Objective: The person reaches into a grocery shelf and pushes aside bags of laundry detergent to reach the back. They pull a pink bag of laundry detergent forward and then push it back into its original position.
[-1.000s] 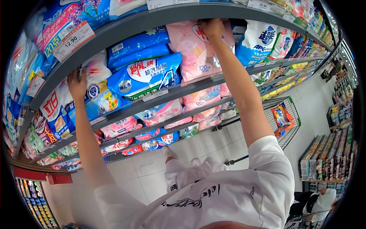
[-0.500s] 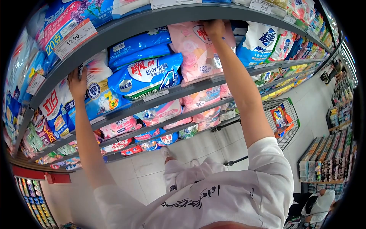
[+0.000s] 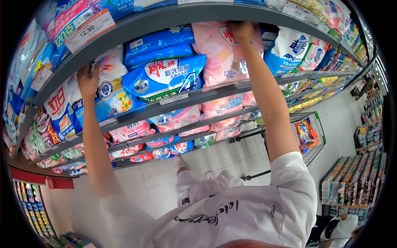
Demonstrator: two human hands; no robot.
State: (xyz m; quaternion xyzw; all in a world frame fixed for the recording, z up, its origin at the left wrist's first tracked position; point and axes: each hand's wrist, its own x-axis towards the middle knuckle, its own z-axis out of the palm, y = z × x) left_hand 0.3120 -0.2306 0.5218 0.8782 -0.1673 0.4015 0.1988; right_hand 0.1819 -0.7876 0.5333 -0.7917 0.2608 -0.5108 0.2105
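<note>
Both arms reach up to a shelf of bagged laundry detergent. My left hand (image 3: 88, 82) lies against a white and blue detergent bag (image 3: 111, 93) on the left, its fingers stretched apart over the upper front. At the top of a pink detergent bag (image 3: 223, 62), my right hand (image 3: 243, 31) touches the bag just under the upper shelf's edge; its fingers are mostly hidden in shadow. Between the hands, a blue detergent bag (image 3: 167, 76) leans out over the shelf lip, with more blue bags (image 3: 159, 47) stacked behind it.
The grey upper shelf edge (image 3: 165, 17) runs close above both hands. Lower shelves hold more bags (image 3: 175, 120). A shopping cart (image 3: 316, 144) with an orange detergent pack (image 3: 306, 134) stands at right. Another person (image 3: 341, 229) is at the lower right.
The view has turned slightly, so the shelf and bags sit farther right. My left hand's fingers are more spread on the bag. My right hand stays at the pink bag's top.
</note>
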